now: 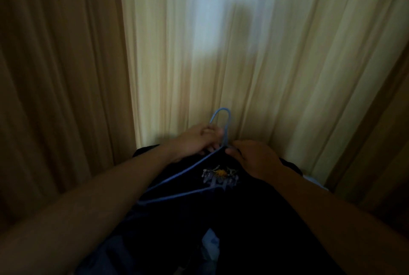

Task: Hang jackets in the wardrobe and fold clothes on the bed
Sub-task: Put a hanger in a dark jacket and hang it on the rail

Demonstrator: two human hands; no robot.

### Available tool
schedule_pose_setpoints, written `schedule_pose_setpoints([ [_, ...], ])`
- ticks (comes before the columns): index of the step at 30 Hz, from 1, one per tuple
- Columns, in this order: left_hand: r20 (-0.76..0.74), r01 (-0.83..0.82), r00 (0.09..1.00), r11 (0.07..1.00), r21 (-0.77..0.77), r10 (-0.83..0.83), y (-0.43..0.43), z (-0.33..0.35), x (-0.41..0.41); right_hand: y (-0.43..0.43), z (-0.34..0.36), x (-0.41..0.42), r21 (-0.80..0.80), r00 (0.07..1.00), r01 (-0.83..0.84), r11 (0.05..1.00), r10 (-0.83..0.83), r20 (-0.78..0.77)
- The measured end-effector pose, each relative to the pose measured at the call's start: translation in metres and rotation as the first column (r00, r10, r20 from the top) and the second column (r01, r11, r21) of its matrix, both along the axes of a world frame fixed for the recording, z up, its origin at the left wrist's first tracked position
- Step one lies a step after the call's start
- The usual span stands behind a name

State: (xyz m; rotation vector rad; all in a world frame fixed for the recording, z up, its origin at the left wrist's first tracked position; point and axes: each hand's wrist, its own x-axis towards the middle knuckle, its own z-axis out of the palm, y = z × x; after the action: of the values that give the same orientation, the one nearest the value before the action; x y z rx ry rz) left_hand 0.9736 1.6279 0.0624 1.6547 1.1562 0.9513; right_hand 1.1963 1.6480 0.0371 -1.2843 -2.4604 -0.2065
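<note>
The print [220, 176] on the dark garment [254, 219] is unreadable.

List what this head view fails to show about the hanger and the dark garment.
Head view:
dark garment: kind and outline lost in dim light; the bottom edge cuts it off.
blue hanger: right side hidden under the garment.
emblem: blurred, unreadable.
curtain: its folds hide whatever lies behind.

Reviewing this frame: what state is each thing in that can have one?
blue hanger, hook free, one arm outside the garment.
dark garment, partly on the hanger, not hung.
left hand, grip round the hanger's neck.
right hand, pinching the garment's neck edge.
curtains, drawn closed.
</note>
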Motion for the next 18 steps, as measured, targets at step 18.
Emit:
schedule_pose_setpoints([
  [18,-0.854,-0.242,0.484,0.967,0.08,0.192,0.04,-0.114,-0.148,-0.018,0.006,-0.004,0.267,0.984,0.076,0.961,-0.116,0.135],
])
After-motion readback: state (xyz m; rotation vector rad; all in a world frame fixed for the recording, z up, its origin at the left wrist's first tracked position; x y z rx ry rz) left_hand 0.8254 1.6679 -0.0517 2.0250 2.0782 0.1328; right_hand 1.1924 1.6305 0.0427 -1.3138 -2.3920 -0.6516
